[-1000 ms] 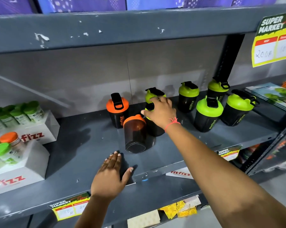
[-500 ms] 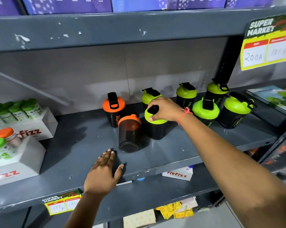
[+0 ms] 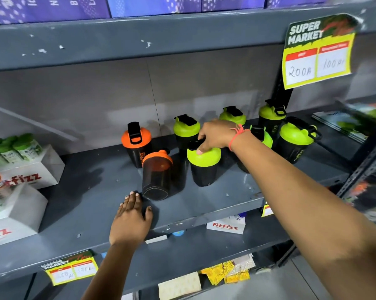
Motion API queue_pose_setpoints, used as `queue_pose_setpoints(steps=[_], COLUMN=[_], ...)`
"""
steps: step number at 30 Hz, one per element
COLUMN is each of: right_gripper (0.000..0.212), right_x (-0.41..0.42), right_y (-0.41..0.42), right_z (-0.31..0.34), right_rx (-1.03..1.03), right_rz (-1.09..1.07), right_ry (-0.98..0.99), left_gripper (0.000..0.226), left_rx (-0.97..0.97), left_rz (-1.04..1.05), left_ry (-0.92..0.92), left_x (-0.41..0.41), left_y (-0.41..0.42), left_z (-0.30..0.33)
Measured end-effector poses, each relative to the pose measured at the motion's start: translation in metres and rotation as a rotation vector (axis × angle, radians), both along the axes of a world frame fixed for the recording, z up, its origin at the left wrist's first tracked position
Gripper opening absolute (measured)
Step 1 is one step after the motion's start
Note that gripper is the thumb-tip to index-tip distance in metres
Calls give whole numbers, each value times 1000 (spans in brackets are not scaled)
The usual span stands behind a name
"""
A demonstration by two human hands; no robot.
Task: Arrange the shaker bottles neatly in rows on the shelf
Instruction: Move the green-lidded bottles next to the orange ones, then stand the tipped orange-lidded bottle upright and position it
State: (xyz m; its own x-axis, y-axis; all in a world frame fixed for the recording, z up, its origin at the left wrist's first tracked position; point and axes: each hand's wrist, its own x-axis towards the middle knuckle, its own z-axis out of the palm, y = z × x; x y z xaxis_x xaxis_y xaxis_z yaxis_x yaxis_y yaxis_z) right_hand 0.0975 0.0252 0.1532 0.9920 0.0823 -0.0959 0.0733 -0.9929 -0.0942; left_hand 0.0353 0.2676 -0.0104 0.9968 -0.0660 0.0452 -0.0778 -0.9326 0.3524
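Note:
On the grey shelf, my right hand grips the top of a black shaker bottle with a green lid. This bottle stands upright in the front row. Left of it, an orange-lidded shaker lies on its side, base towards me. My left hand rests flat on the shelf, fingertips just short of that base. Behind stand an upright orange-lidded shaker and green-lidded shakers. My wrist partly hides another green-lidded shaker.
White "fitfizz" boxes holding small green-capped jars fill the shelf's left end. A yellow price card hangs from the upper shelf. A black upright post and magazines are at the right.
My right hand has drawn the green-lidded shaker forward from the back row, so it stands beside the lying orange-lidded one. My left hand has stayed flat on the shelf.

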Motion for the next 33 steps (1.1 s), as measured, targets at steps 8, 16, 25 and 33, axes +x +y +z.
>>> queue_pose_setpoints(steps=[8,16,25,33], right_gripper=[55,81,68,68], right_x=[-13,-9,-7,-5], right_y=[21,9,23,33], right_z=[-9,6,-10,-20], right_rx=[-175,62,-34,-62], right_rz=[-55,71,-110,-232], right_ry=[-191,198,-18,-83], left_gripper=[54,54,53,53], left_rx=[-6,-2,-4,-2], left_rz=[-20,-31,-31,-19], left_ry=[-25,-46,-47,-49], left_x=[3,4,5,5], left_y=[4,5,6,6], left_z=[-8,-11,-14,-13])
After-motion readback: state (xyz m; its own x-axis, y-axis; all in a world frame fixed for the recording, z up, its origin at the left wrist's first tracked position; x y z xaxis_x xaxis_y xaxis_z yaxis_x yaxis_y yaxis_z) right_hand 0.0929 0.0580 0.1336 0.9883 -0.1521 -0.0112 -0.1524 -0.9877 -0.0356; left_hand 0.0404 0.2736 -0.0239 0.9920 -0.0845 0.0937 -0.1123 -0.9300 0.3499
